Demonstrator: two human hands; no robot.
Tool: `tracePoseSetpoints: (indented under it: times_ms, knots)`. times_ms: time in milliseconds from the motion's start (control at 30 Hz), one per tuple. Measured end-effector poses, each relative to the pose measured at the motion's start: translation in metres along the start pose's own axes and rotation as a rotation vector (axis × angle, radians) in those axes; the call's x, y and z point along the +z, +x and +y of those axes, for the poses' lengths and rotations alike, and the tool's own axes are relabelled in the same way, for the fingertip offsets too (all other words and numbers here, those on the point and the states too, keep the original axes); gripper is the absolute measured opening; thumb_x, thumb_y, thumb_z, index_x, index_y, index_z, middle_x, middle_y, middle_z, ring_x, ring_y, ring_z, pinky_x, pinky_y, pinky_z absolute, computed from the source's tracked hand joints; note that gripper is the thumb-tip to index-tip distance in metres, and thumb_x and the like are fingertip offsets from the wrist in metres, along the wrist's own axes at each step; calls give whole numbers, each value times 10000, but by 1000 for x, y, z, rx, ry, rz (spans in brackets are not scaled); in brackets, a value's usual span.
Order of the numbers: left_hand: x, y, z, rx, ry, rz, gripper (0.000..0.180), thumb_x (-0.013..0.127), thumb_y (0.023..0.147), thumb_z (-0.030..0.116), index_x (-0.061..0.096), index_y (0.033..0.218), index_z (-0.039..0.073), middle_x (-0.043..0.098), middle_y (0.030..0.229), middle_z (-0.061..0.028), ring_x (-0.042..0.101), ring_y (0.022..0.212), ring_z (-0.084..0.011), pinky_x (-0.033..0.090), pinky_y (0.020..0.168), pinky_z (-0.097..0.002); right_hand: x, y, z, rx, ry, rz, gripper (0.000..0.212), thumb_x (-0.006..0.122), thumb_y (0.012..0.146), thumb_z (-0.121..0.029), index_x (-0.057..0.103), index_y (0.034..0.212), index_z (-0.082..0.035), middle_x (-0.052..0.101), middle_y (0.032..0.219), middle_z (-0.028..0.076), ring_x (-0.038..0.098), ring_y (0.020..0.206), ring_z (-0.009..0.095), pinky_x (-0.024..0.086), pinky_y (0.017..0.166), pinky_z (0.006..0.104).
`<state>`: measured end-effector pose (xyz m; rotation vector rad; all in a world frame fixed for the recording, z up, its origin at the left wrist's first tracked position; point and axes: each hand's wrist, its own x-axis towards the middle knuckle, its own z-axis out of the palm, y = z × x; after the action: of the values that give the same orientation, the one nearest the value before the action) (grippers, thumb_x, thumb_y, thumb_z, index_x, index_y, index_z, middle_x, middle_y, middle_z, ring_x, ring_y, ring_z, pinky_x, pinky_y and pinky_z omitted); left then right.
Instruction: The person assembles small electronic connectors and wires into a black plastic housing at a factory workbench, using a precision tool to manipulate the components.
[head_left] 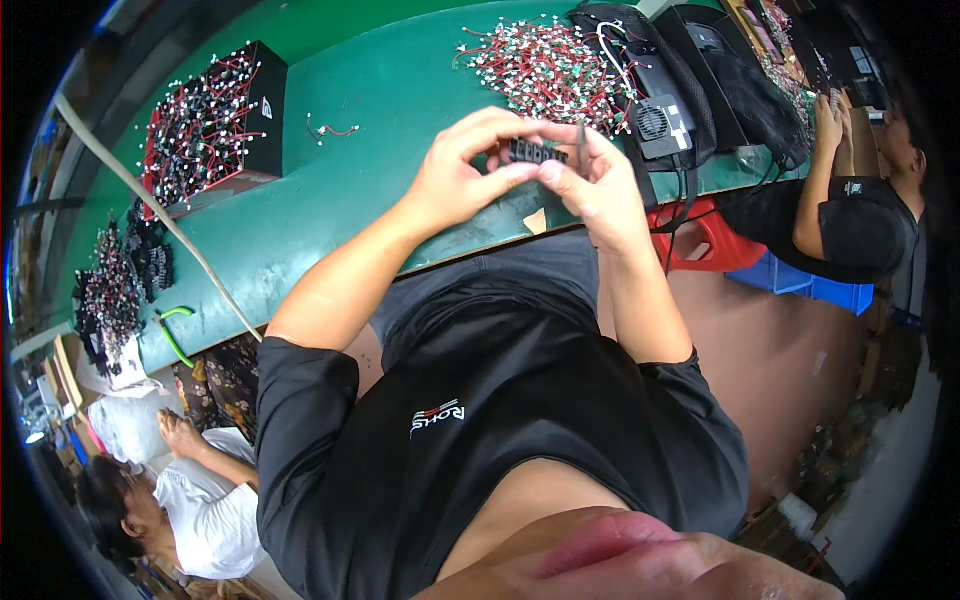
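Observation:
Over the near edge of the green table, both hands hold one small black part [532, 152] with a row of several block-like segments. My left hand [462, 168] grips its left end, thumb below and fingers above. The thumb and fingers of my right hand [608, 190] close on the right end. A thin grey piece [582, 138] stands up by the right fingers; its kind cannot be made out. Just beyond the hands lies a heap of red and black wires [545, 75] with white connectors. A small tan scrap [536, 221] lies below the hands at the table edge.
A black box [268, 110] full of wired parts stands at left, near a few loose wires [330, 131]. Green-handled pliers [174, 335] lie at the left edge. A fan device [662, 125], black bags, a red stool [700, 240] and blue crate [800, 284] are right. Co-workers sit both sides.

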<state>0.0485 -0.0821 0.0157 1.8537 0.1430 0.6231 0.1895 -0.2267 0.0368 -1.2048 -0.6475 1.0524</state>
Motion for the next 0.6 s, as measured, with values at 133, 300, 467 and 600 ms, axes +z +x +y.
tracePoseSetpoints:
  times_ms: [133,300,467,600]
  knots:
    - [-6,5,-11,-196,-824,126,407,625,961,104,538,1353,35,609,1154,-67,592,951,-144,507,789,-283,-14,-5,-4,-6,-127,127,351,707,900,-81,598,1219,18,684,971,67,627,861,108,490,816,252]
    - [-12,2,-16,-321,-1141,134,405,604,982,175,526,1354,36,616,1148,-95,602,937,-172,526,788,-279,-22,-10,-4,89,-117,105,261,662,941,-113,626,1167,13,687,880,50,531,633,47,415,610,201]
    - [-18,4,-21,-322,-1223,182,356,633,965,155,540,1284,27,576,1239,-138,592,946,-178,549,820,-254,-31,-4,2,-86,-332,168,213,618,981,-151,668,1101,18,611,781,-12,482,609,30,380,580,192]
    - [-35,7,-12,-224,-1168,153,328,661,950,163,545,1225,27,538,1311,-147,550,968,-159,548,821,-244,-46,4,-17,-169,-430,223,238,565,1017,-202,687,1130,-32,591,750,-41,503,658,38,374,612,202]
